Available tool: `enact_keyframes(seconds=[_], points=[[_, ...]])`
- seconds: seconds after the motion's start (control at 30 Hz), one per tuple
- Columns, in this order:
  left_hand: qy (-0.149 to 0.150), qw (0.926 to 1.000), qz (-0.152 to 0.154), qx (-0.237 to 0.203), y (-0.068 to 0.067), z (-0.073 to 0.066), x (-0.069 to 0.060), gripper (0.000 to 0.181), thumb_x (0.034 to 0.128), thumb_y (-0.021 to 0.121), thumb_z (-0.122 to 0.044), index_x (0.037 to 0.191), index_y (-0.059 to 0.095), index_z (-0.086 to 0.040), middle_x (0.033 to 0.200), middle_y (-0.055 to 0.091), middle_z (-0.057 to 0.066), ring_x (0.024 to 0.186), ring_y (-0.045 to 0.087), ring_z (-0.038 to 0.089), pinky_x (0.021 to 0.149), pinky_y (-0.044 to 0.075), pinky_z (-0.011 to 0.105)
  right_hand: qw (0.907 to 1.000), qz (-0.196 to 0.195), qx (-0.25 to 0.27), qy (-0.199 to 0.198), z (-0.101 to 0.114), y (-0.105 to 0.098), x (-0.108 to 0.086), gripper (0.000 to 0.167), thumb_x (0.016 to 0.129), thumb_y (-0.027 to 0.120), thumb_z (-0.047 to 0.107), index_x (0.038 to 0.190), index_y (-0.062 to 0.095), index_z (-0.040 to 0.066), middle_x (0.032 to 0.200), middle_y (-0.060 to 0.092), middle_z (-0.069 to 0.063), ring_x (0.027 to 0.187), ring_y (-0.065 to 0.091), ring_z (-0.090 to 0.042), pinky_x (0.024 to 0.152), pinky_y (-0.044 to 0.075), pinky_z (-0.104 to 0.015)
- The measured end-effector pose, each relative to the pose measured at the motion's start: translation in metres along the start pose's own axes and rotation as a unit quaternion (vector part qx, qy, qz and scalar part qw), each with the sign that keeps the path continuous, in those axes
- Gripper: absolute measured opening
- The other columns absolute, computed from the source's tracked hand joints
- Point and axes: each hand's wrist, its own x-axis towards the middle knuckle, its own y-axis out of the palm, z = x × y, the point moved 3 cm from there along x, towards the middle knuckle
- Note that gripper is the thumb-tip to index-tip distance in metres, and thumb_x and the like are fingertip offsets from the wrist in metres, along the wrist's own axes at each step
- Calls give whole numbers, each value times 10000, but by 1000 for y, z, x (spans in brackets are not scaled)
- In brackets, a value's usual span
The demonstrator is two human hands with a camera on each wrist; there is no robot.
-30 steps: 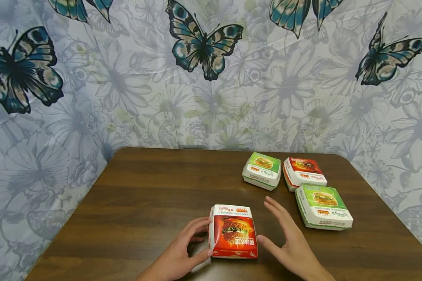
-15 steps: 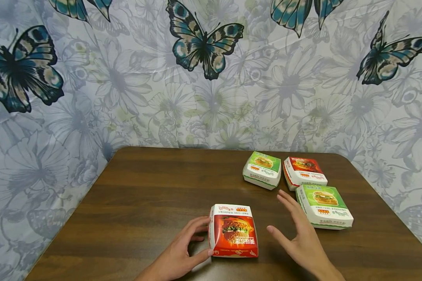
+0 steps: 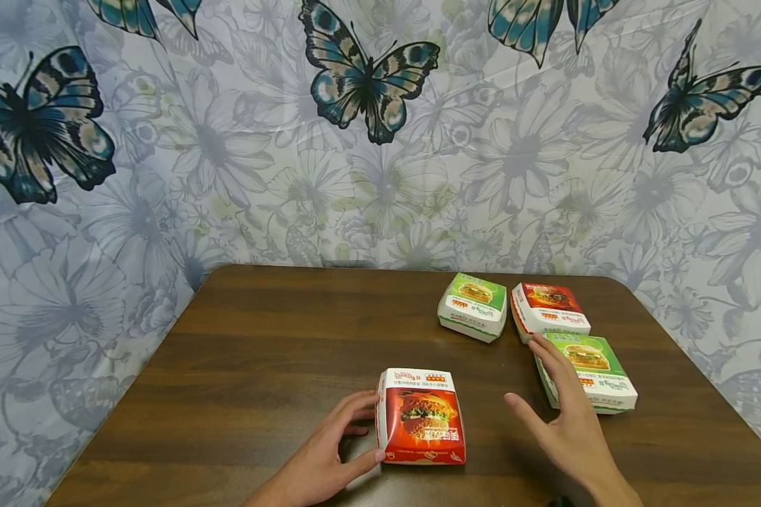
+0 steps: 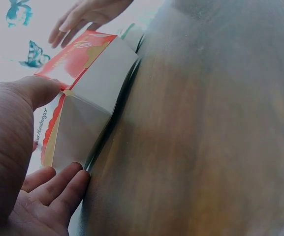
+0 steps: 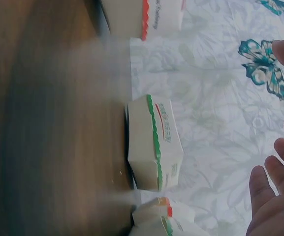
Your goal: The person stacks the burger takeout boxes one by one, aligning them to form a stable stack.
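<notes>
In the head view a red and white burger box (image 3: pixel 421 417) lies near the front middle of the table. My left hand (image 3: pixel 326 451) touches its left side, thumb at the near corner and fingers along the side; the left wrist view shows the thumb on the box's edge (image 4: pixel 90 64). My right hand (image 3: pixel 573 426) hangs with fingers spread, holding nothing, in front of a green and white box (image 3: pixel 599 391) that it partly covers. Whether it touches that box cannot be told.
Behind stand another green and white box (image 3: pixel 472 308) and a second red and white box (image 3: pixel 548 310), the latter against the nearer green one. A cloth with butterflies and flowers (image 3: pixel 247 176) hangs behind the brown table (image 3: pixel 260 338).
My right hand has moved right, away from the near red box, to the front of the nearer green box. My left hand and all the boxes have stayed in place.
</notes>
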Motion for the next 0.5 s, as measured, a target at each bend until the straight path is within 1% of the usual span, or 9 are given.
enact_keyframes(seconds=[0.23,0.33,0.5], points=[[-7,10000,19,-9,0,0,0,670,959,752,-345,1531,412,-264,1540,418,-48,1274,570,174,1017,546,334,9994,-123,-182,278,-9,-11,1,977,700,870,-79,1559,435,85,1601,413,-112,1488,315,-41,1149,261,-73],[-22,10000,21,-3,0,-1,0,672,958,752,-350,1532,411,-270,1541,418,-50,1276,570,174,1018,546,335,9986,-198,-300,377,-13,-15,1,972,711,864,-73,1565,428,88,1611,399,-105,1489,297,-15,1134,250,-52],[-72,10000,33,-6,-1,0,0,676,956,753,-359,1532,406,-290,1545,416,-53,1276,569,177,1021,543,332,9969,-402,-447,510,-18,-21,1,970,712,864,-53,1566,432,105,1594,415,-151,1485,291,-5,1134,223,-69]])
